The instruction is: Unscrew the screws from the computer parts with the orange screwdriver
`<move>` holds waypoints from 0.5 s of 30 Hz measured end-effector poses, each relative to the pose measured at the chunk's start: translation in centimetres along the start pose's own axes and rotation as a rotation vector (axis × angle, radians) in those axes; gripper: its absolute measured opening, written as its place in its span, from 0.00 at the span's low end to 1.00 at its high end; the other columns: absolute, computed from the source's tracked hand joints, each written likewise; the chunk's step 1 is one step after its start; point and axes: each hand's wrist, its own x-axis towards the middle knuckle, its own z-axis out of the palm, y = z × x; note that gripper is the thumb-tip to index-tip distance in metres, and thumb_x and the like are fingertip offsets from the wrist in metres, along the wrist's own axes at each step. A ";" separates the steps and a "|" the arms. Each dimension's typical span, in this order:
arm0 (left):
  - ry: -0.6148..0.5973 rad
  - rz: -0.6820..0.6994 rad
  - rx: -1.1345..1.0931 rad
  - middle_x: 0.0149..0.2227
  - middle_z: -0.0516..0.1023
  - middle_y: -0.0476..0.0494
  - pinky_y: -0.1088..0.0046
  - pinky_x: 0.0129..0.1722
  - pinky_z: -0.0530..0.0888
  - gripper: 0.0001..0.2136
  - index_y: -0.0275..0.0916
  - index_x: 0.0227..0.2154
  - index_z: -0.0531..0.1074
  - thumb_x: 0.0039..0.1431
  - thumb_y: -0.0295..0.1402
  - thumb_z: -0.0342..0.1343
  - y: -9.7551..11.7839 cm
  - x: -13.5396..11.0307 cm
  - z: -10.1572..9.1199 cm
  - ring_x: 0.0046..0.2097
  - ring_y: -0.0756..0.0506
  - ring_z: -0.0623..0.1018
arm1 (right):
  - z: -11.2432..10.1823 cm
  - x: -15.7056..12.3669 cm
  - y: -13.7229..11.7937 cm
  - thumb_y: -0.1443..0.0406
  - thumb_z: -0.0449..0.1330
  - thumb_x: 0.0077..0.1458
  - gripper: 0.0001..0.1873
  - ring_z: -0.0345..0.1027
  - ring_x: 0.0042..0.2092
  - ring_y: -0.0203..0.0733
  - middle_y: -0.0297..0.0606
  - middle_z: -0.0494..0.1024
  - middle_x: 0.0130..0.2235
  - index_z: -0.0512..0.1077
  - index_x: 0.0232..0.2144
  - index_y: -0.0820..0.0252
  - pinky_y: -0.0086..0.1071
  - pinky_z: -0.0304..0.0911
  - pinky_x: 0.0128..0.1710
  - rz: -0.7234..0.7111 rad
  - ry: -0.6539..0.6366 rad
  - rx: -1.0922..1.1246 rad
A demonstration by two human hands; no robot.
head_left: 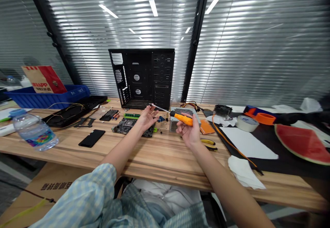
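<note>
Orange-handled screwdriver (pixel 182 118) gripped in right hand (pixel 189 130), fingers (pixel 186 115) wrapped round handle; my feed shows left hand (pixel 147 118) open, fingers (pixel 154 110) spread wide beside shaft tip, above motherboard (pixel 123 126) on wooden desk (pixel 165 155).

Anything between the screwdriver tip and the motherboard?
Yes, from this view: the open left hand sits between them, its fingers beside the tip of the orange-handled screwdriver and its palm partly covering the right edge of the motherboard. The right hand grips the screwdriver. Nothing else visibly intervenes.
</note>
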 end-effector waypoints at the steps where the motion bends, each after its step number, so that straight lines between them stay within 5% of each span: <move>1: 0.002 -0.003 0.005 0.36 0.82 0.50 0.67 0.40 0.73 0.08 0.43 0.33 0.77 0.51 0.38 0.67 0.0 0.0 0.0 0.39 0.46 0.80 | 0.0 0.0 0.0 0.44 0.56 0.52 0.23 0.62 0.16 0.35 0.33 0.76 0.21 0.73 0.36 0.56 0.30 0.60 0.17 -0.001 0.000 0.002; 15: 0.040 0.002 0.034 0.34 0.81 0.51 0.68 0.41 0.73 0.10 0.41 0.31 0.75 0.48 0.35 0.69 0.0 -0.2 0.3 0.37 0.47 0.80 | -0.6 0.3 0.3 0.44 0.56 0.53 0.24 0.62 0.17 0.35 0.33 0.77 0.21 0.74 0.37 0.56 0.29 0.60 0.17 -0.008 0.025 0.022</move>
